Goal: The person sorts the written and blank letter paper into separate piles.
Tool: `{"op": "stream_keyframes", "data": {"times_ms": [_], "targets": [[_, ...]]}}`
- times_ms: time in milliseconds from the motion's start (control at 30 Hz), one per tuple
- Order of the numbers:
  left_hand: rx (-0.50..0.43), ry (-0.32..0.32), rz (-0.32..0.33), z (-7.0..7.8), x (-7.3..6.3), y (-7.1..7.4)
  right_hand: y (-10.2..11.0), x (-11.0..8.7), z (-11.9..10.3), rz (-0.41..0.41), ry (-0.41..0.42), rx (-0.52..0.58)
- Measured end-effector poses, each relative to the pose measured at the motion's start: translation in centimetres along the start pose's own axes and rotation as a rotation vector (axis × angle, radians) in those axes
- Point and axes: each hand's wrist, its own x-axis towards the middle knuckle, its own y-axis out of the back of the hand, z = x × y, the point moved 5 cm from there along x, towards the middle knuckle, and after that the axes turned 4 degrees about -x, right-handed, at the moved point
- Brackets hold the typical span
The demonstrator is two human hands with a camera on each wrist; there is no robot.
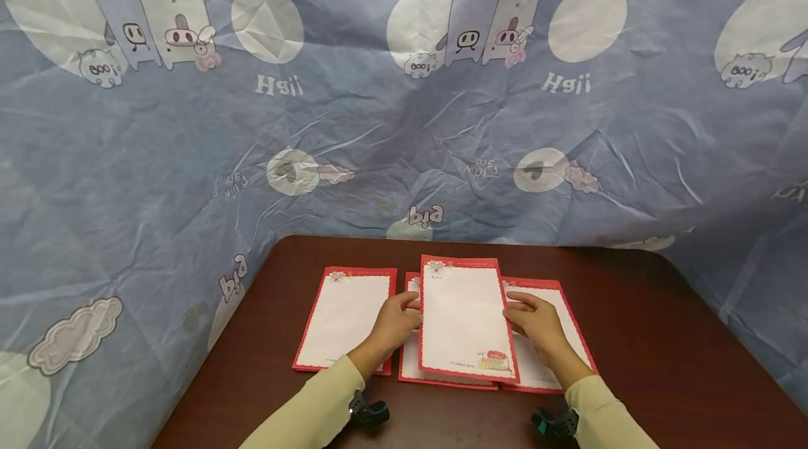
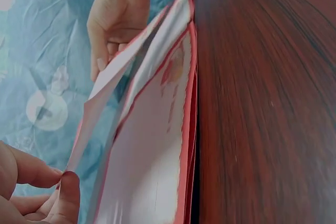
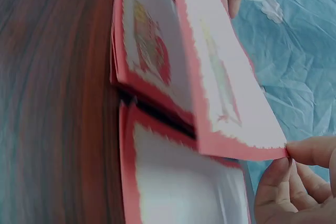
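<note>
A red-bordered sheet of paper (image 1: 466, 319) is held up above the middle pile, printed with small pictures at its top left and bottom right. My left hand (image 1: 396, 323) pinches its left edge between thumb and finger, as the left wrist view shows. On the opposite edge, the thumb and finger of my right hand (image 3: 299, 182) pinch the paper. Beneath the raised sheet lies a middle pile (image 1: 435, 379) of similar sheets, mostly covered. The right pile (image 1: 555, 305) is partly behind my right hand.
To the left lies another pile of red-bordered sheets (image 1: 347, 316). Everything rests on a dark brown wooden table (image 1: 637, 337). A blue cloth with cartoon prints (image 1: 353, 105) hangs behind and around the table. Dark bands (image 1: 369, 412) sit on both wrists.
</note>
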Motion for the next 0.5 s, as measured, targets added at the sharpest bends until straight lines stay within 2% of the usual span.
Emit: {"op": "stream_keyframes", "data": {"times_ms": [233, 500], "targets": [[0.09, -0.037, -0.013, 0.2, 0.9, -2.3, 2.6, -0.4, 0.3, 0.016, -0.018, -0.052], [0.097, -0.034, -0.048, 0.1, 2.1, -5.7, 6.1, -1.0, 1.7, 0.029, -0.079, -0.139]]}}
